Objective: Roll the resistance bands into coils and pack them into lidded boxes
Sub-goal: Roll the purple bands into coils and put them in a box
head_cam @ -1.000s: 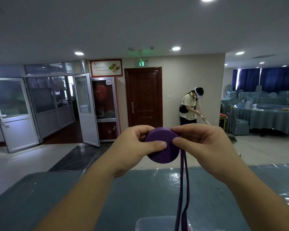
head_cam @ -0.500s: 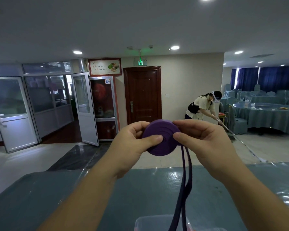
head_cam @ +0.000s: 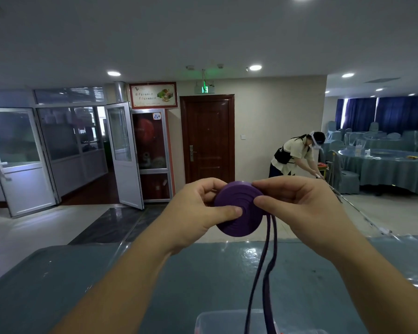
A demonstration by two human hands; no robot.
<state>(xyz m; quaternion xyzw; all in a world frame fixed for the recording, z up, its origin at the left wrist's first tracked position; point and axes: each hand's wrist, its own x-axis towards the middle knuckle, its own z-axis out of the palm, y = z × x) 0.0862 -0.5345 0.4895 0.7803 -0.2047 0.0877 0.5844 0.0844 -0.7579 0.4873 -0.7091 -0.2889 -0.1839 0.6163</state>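
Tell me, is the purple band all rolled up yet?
Not yet. Most of the purple band is a tight coil held between the left hand and right hand, but a long tail hangs down.

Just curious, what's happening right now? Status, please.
Both hands, left and right, pinch purple coil. Unrolled tail dangles over clear box. Nothing in the way.

Clear box [head_cam: 227, 321] cut off below
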